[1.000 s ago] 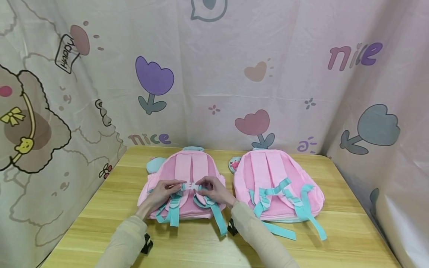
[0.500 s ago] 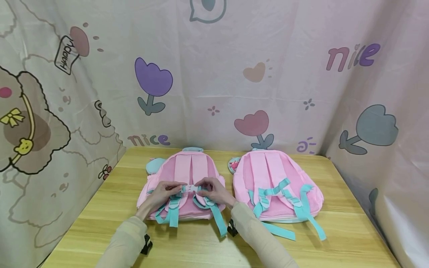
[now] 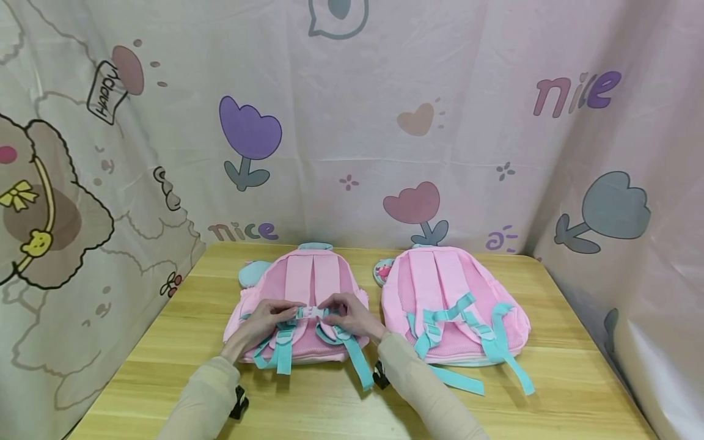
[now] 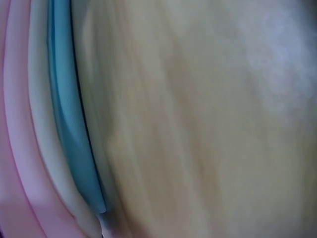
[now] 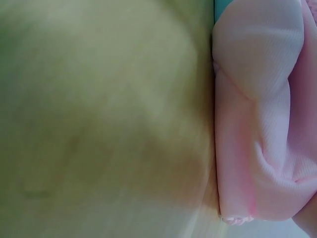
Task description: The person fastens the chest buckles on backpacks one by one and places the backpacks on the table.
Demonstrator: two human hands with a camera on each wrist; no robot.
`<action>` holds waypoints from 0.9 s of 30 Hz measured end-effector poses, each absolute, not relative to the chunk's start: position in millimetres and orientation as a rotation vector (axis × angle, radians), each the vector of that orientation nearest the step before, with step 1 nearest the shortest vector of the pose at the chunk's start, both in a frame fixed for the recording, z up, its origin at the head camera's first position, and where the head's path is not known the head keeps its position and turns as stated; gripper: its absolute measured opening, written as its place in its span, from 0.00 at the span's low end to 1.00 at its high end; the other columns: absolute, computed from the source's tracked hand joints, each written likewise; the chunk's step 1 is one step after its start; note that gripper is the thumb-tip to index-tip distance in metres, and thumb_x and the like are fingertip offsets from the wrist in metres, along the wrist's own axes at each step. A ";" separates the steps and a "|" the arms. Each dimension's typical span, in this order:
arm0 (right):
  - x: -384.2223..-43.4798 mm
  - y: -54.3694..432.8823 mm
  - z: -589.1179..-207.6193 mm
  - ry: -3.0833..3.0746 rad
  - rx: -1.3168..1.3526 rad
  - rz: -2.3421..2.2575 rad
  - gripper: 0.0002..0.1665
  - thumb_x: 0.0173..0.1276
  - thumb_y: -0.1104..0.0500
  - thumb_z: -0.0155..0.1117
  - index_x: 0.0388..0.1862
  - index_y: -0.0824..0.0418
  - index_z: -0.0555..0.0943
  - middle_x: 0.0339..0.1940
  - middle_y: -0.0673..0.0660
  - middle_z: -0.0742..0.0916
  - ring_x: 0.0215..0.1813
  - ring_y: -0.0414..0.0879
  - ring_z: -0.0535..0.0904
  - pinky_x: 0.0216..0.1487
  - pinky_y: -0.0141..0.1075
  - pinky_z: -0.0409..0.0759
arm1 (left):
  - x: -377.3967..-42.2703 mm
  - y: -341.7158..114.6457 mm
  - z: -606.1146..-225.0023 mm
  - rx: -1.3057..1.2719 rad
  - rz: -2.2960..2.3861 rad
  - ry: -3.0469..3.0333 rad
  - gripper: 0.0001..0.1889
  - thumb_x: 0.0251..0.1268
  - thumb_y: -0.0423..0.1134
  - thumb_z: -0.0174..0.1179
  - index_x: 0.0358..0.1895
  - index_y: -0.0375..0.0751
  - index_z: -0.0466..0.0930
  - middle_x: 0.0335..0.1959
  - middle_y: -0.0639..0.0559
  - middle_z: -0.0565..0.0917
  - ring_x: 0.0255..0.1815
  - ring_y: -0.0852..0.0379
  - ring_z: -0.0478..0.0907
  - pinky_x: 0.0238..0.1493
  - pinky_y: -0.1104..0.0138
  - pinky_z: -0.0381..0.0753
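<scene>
A pink backpack (image 3: 299,275) lies back side up on the table, its shoulder straps facing me. Across those straps runs a teal chest strap with a pale side-release buckle (image 3: 311,312), its two halves end to end. My left hand (image 3: 267,319) pinches the strap at the buckle's left end. On the other side my right hand (image 3: 352,313) pinches the right end, thumb and index finger close to the buckle. The left wrist view catches only the bag's pink edge (image 4: 20,99) and a teal strip (image 4: 74,129); a pink fabric side (image 5: 247,119) fills part of the right wrist view.
A second pink backpack (image 3: 396,293) lies to the right, its teal straps trailing onto the wooden table (image 3: 165,342). A round teal pendant (image 3: 253,273) lies beside the left bag, and a round picture pendant (image 3: 382,271) beside the other. Printed curtains (image 3: 330,122) enclose the table.
Both hands have come down slightly toward the backpack with the buckle. Its halves look more squarely in line than before. The second backpack has stayed in place.
</scene>
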State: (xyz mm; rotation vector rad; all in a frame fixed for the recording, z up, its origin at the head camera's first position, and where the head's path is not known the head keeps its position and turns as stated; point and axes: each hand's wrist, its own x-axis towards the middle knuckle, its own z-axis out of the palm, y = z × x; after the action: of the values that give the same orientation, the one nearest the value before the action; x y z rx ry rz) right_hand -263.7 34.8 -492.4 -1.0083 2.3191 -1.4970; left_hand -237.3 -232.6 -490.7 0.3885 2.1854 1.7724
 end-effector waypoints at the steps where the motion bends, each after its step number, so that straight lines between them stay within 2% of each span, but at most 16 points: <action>1: -263.4 34.5 -491.9 2.323 -1.010 -1.489 0.13 0.70 0.62 0.67 0.52 0.59 0.85 0.48 0.57 0.87 0.43 0.37 0.75 0.49 0.29 0.73 | -237.2 -232.2 -490.5 0.396 1.769 2.179 0.22 0.76 0.42 0.57 0.63 0.29 0.77 0.52 0.65 0.87 0.52 0.71 0.79 0.52 0.76 0.78; 8: -261.8 35.1 -489.8 2.333 -0.977 -1.462 0.15 0.70 0.60 0.67 0.55 0.57 0.84 0.50 0.54 0.88 0.45 0.39 0.76 0.50 0.30 0.73 | -237.9 -229.8 -492.1 0.408 1.746 2.180 0.23 0.75 0.43 0.58 0.63 0.30 0.78 0.52 0.64 0.87 0.52 0.71 0.80 0.53 0.75 0.78; 16: -261.6 34.4 -492.0 2.237 -0.987 -1.581 0.31 0.67 0.62 0.70 0.69 0.64 0.74 0.49 0.63 0.86 0.46 0.42 0.78 0.49 0.29 0.74 | -235.6 -228.4 -490.3 0.367 1.723 2.256 0.22 0.74 0.43 0.60 0.61 0.30 0.80 0.51 0.58 0.89 0.48 0.70 0.82 0.50 0.74 0.80; 21: -260.2 33.2 -490.9 2.232 -0.973 -1.569 0.32 0.67 0.63 0.70 0.69 0.64 0.73 0.50 0.63 0.86 0.48 0.43 0.79 0.53 0.31 0.76 | -235.5 -225.0 -488.8 0.415 1.684 2.275 0.20 0.73 0.43 0.61 0.59 0.30 0.81 0.53 0.51 0.89 0.48 0.71 0.82 0.50 0.74 0.80; 27: -259.2 34.7 -490.3 2.245 -0.974 -1.552 0.31 0.67 0.64 0.69 0.69 0.63 0.74 0.48 0.62 0.86 0.44 0.37 0.77 0.50 0.28 0.75 | -237.1 -222.8 -491.5 0.433 1.657 2.277 0.20 0.73 0.43 0.60 0.59 0.31 0.81 0.56 0.46 0.87 0.50 0.72 0.81 0.51 0.76 0.79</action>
State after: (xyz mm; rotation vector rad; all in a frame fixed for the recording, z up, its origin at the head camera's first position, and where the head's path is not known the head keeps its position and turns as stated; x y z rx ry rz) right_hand -259.2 34.7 -490.3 -0.9739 2.2447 -1.5521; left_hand -237.1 -222.8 -491.5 0.4330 2.2769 1.6566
